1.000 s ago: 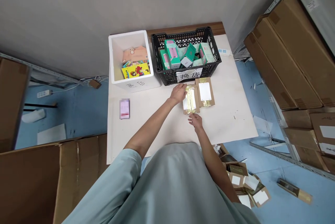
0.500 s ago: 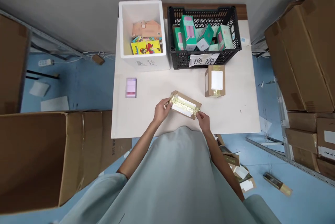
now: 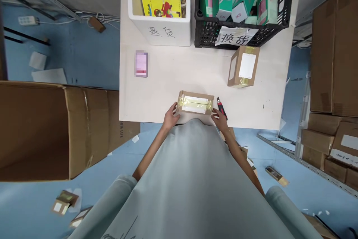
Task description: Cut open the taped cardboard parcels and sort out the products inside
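Head view: left hand [image 3: 170, 118] and right hand [image 3: 220, 121] sit at opposite ends of a taped parcel [image 3: 195, 103], lower centre, fingers half curled, apparently to steady it; whether either grips firmly, I cannot tell. A utility knife [image 3: 222, 108] lies beside the right hand, within easy reach. A second carton [image 3: 246, 66] stands right of centre; the labelled white bin [image 3: 167, 30] and black crate [image 3: 206, 33], upper frame, seemingly keep contents apart.

Carton [image 3: 195, 103], fingers [image 3: 174, 106] at both ends (1 cutter [image 3: 221, 108])
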A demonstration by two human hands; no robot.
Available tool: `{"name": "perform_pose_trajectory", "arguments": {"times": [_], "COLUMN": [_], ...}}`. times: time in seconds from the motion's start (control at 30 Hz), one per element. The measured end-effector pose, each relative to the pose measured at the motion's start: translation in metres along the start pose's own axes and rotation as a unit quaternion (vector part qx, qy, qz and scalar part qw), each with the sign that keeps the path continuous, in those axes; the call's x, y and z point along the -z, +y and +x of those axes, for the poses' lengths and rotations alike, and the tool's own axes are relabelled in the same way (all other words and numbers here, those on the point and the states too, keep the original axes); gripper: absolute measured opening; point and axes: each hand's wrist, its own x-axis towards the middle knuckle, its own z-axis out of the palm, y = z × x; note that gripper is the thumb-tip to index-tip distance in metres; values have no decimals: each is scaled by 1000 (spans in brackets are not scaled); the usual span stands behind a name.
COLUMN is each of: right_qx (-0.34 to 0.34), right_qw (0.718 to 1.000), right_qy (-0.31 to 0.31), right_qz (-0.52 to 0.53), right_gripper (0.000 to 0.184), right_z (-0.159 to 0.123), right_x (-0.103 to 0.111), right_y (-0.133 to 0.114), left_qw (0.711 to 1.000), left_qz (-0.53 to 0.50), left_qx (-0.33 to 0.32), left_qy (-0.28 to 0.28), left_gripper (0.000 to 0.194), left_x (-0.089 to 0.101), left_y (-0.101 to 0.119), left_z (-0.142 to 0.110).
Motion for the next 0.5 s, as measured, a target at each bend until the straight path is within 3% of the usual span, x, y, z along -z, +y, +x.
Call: {"name": "perform_pose_trajectory", "arguments": {"times": [0.1,0.33,0.5], "right_qx": [2,56,92], "right_qw": [1000,998,996], "right_qy": [-19,-29,-2], "right_qz": [-6,-9,-8], "right_gripper": [70,58,54], "right_z": [1,4,8], "right_x": [-6,-14,0], "right_y": [3,-17,-37], "left_qw": [999,998,994], "left_qz": [22,55,63], "left_qx": [22,12,-3], "left_qy": [-9,-14,-93], "left_gripper": [95,75,53], "left_x": [-2,9,29], "left_y": [-2,13,39], "left_z": [11,24,15]}}
